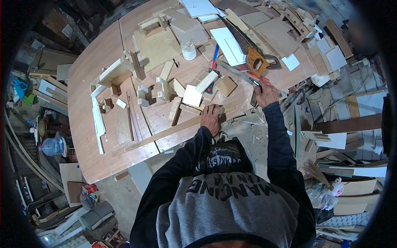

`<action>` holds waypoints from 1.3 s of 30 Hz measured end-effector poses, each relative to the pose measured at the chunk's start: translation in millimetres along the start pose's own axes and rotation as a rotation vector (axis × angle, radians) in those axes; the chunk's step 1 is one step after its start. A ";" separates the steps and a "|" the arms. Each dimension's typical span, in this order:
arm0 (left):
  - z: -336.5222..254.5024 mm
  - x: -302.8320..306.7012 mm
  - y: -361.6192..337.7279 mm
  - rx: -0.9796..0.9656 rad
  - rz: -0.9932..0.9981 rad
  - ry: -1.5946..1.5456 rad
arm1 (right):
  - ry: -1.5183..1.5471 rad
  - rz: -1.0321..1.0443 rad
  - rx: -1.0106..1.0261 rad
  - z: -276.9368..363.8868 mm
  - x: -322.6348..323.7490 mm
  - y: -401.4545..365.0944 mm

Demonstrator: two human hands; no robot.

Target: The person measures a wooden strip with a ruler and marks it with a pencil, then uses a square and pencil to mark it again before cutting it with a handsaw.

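Observation:
My left hand (pixel 211 118) presses flat on the near end of a long thin wooden strip (pixel 165 133) that lies slantwise across the brown workbench (pixel 91 136). At the bench's right edge, my right hand (pixel 265 93) is closed around the handle of a long metal tool (pixel 237 73), whose shaft points up and left over the bench. What kind of tool it is I cannot tell. A handsaw with an orange handle (pixel 256 62) lies just beyond that hand. A white square offcut (pixel 192 95) rests near my left hand.
Several wood blocks, small box frames and plywood sheets (pixel 157 45) litter the bench. A steel ruler (pixel 132 113) lies left of centre. Offcuts and boards (pixel 347 124) pile on the right. A water bottle (pixel 51 146) stands on the floor at left.

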State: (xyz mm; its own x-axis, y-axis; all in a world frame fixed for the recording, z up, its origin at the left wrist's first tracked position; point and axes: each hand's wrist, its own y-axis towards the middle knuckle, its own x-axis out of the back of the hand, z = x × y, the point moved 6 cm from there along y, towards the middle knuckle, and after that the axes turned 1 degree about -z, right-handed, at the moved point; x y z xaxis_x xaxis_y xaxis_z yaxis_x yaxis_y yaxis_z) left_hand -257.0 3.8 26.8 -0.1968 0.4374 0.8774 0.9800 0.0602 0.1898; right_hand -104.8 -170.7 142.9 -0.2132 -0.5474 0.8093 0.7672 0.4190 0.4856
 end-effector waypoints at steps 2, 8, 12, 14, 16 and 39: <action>4.0 -8.0 -0.5 -0.010 -0.033 0.009 | 0.094 -0.025 -0.091 -12.8 -0.8 -9.2; -3.5 9.6 11.2 0.037 0.085 -0.017 | 0.489 -0.024 -0.614 -35.9 -11.8 -68.2; -1.1 10.6 25.7 -0.027 -0.039 0.111 | 0.233 -0.203 -0.630 -59.1 -34.2 -128.3; 2.0 18.1 41.6 0.038 -0.007 0.111 | 0.720 -0.132 -0.913 -46.8 -39.0 -149.1; 5.4 31.4 56.4 0.122 -0.023 0.138 | 0.829 -0.185 -0.961 -39.4 -41.5 -163.8; 33.2 -21.6 186.3 0.054 -0.443 -0.394 | 1.102 -0.303 -1.231 -30.3 -27.5 -233.5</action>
State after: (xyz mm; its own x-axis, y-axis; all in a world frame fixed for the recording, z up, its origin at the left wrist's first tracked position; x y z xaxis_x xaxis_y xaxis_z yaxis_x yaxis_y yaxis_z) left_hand -69.2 35.4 28.6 -0.5717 0.6595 0.4880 0.8091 0.3543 0.4689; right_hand -259.8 -275.5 -2.7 -0.3446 -0.9312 -0.1188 0.8782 -0.2750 -0.3914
